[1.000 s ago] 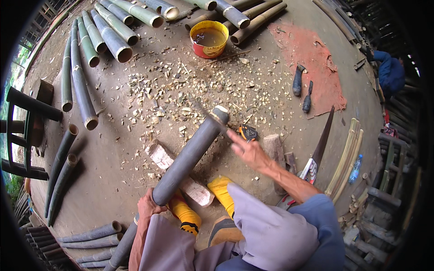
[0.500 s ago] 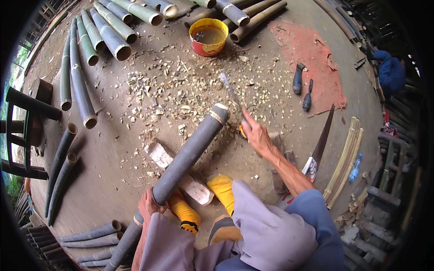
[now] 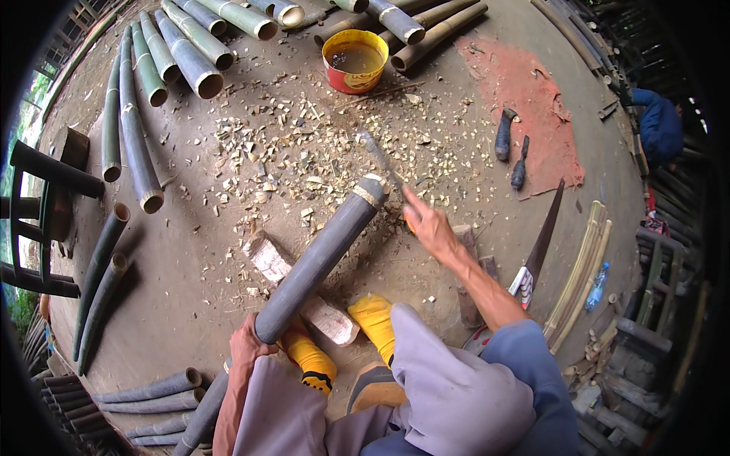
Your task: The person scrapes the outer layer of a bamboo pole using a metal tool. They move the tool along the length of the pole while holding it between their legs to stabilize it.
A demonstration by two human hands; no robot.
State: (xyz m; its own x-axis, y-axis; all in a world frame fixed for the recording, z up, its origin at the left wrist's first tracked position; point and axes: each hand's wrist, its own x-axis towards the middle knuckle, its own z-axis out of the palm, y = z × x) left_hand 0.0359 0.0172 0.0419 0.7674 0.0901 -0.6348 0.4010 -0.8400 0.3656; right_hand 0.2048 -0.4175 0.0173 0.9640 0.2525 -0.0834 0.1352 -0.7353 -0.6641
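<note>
A thick dark bamboo pole (image 3: pixel 315 266) slants up from my lower left, resting across a pale chopped wooden block (image 3: pixel 332 321). My left hand (image 3: pixel 249 340) is wrapped round the pole beside my knee. At its far end the pole shows a pale, shaved ring and a cut tip. My right hand (image 3: pixel 432 230) is closed on the handle of a long-bladed knife (image 3: pixel 377 157). The blade points up and left, just beyond the pole's tip, and looks apart from it. Something orange shows partly behind my right hand. My feet, in yellow socks, are on either side of the block's near end.
Wood chips (image 3: pixel 304 144) litter the ground ahead, below a yellow-and-red bucket (image 3: pixel 355 72) of murky liquid. Cut bamboo poles (image 3: pixel 188 57) lie at the far left. Rightward are two dark-handled tools (image 3: pixel 503 137) on a red sheet (image 3: pixel 525 99), a handsaw (image 3: pixel 540 243) and split bamboo strips (image 3: pixel 582 273).
The knife in my right hand has swung slightly left and down, its blade nearer the pole's tip. My left hand keeps its hold on the pole.
</note>
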